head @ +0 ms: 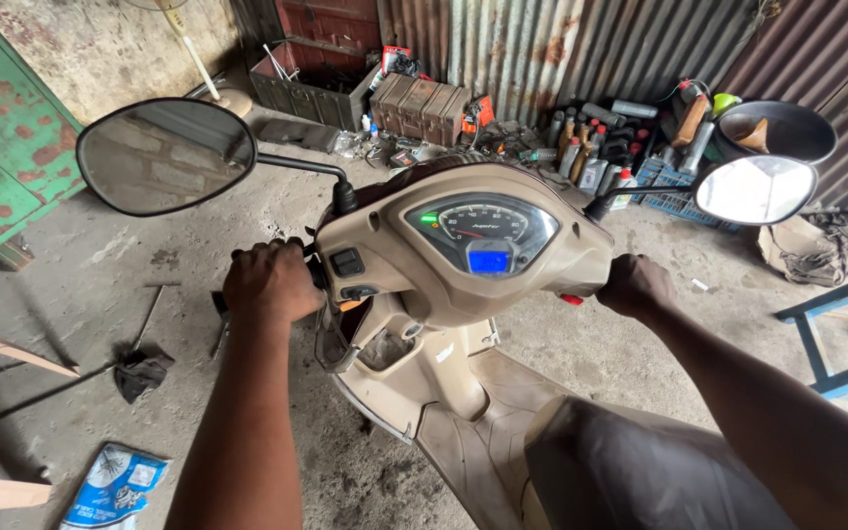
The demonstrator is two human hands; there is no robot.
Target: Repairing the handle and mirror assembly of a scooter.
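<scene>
Beige scooter (pixel 463 294): I am gripping both handlebar grips, left hand (pixel 269 282) and right hand (pixel 634 285), fingers wrapped tight.

There is one view, from a camera worn on the person's head, looking forward and steeply down along both outstretched arms. It sits close above the left hand (pixel 269 281) and right hand (pixel 635 285), which frame the beige scooter's instrument panel (pixel 483 234) between them. Beyond the hands it faces a corrugated metal wall (pixel 542 49), with concrete floor (pixel 80 285) showing left of the left hand.
</scene>
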